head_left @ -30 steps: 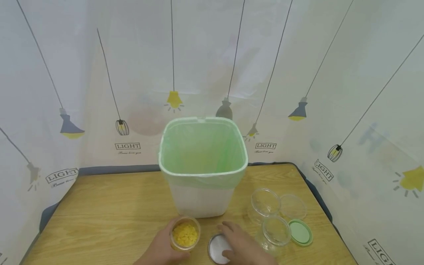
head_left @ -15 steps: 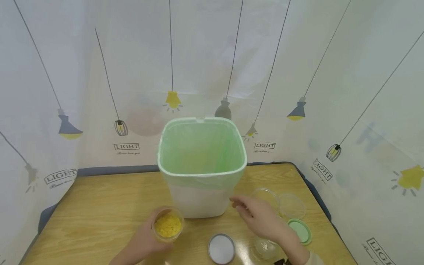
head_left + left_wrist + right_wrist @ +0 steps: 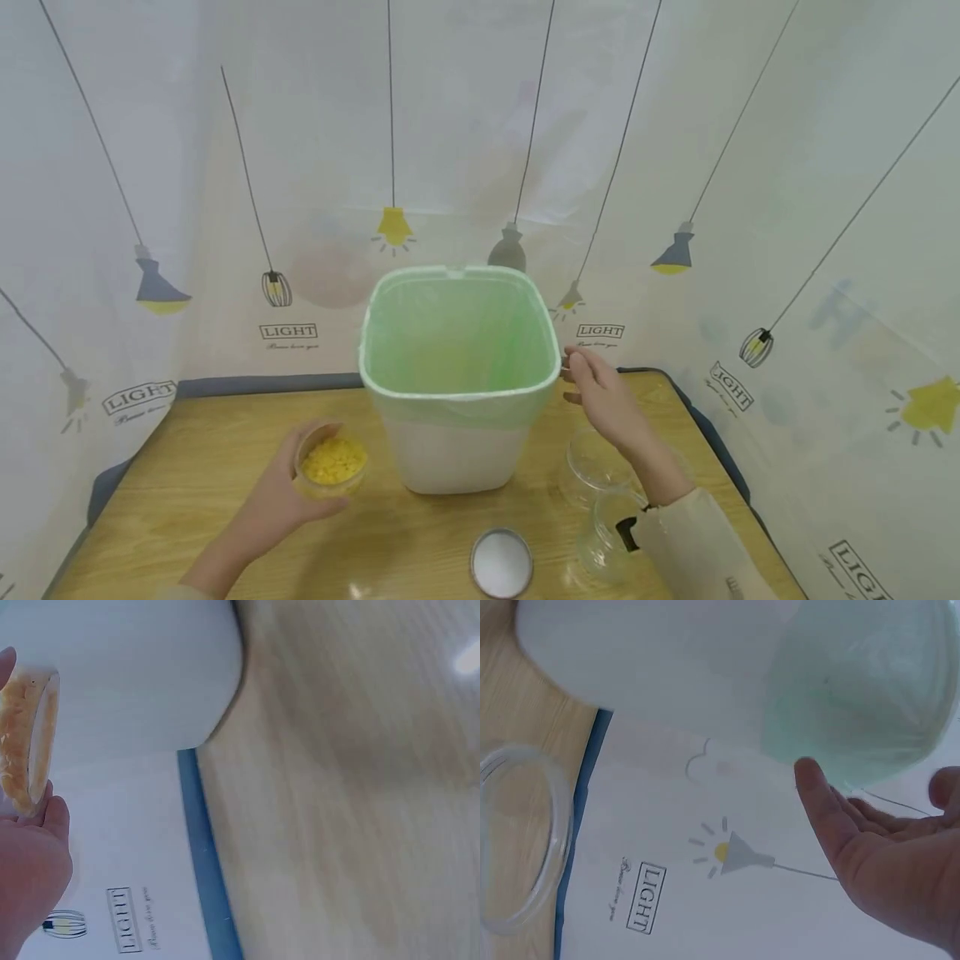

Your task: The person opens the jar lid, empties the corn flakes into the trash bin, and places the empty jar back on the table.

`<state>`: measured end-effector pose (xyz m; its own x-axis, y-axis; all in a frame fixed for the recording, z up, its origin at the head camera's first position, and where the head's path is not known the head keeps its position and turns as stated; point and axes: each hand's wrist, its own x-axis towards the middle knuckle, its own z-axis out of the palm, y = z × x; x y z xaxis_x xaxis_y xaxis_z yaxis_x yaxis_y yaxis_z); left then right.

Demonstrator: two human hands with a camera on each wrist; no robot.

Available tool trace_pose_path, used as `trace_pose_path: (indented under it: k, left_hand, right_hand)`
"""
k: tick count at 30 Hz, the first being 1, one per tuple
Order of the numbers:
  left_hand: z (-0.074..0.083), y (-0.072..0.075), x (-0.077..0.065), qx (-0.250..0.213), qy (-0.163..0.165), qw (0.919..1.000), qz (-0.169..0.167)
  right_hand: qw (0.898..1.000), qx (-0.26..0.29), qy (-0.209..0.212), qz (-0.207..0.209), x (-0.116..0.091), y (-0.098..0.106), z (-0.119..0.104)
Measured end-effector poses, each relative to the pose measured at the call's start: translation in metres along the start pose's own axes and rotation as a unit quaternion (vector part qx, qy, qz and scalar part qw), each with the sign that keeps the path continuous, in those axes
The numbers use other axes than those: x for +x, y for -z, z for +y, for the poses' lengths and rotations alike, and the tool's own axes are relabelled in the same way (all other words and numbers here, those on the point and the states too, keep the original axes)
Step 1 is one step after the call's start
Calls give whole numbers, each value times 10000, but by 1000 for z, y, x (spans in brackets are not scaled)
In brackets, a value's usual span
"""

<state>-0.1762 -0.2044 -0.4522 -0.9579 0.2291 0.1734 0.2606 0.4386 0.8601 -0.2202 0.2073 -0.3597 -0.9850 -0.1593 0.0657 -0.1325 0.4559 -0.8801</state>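
Note:
My left hand (image 3: 279, 498) grips a clear round tub (image 3: 352, 483) filled with small yellow pieces (image 3: 332, 461), left of the bin. In the left wrist view the tub (image 3: 34, 742) is partly cut off, its side held by the fingers (image 3: 54, 819). A white trash bin (image 3: 457, 454) with a pale green liner (image 3: 457, 408) folded over its rim stands at the middle. My right hand (image 3: 609, 407) is at the bin's right side, its fingertips right by the lined rim, fingers loosely bent and holding nothing. The right wrist view shows these fingers (image 3: 832, 817) close to the green liner (image 3: 862, 705).
A round silver lid (image 3: 502, 564) lies on the wooden table (image 3: 225, 450) in front of the bin. Two clear jars (image 3: 588, 483) stand at the right, partly behind my right forearm (image 3: 667, 479). A curtain printed with lamps (image 3: 300, 167) surrounds the table's back and sides.
My left hand has moved left and away with the tub of yellow pieces. My right hand has left the silver lid and moved up and right to the bin's rim.

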Motion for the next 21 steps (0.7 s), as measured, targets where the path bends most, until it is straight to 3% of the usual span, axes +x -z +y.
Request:
trace_pose_path:
  k: [6, 16, 21]
  left_hand:
    - [20, 23, 14, 311, -240, 9989, 252]
    - [53, 49, 36, -81, -681, 9945, 798]
    - [72, 57, 49, 259, -663, 9923, 1014]
  right_hand:
    - [9996, 213, -166, 35, 16, -4, -14]
    - [9983, 583, 11, 68, 28, -18, -12]
    - [9978, 631, 9, 180, 28, -23, -11]
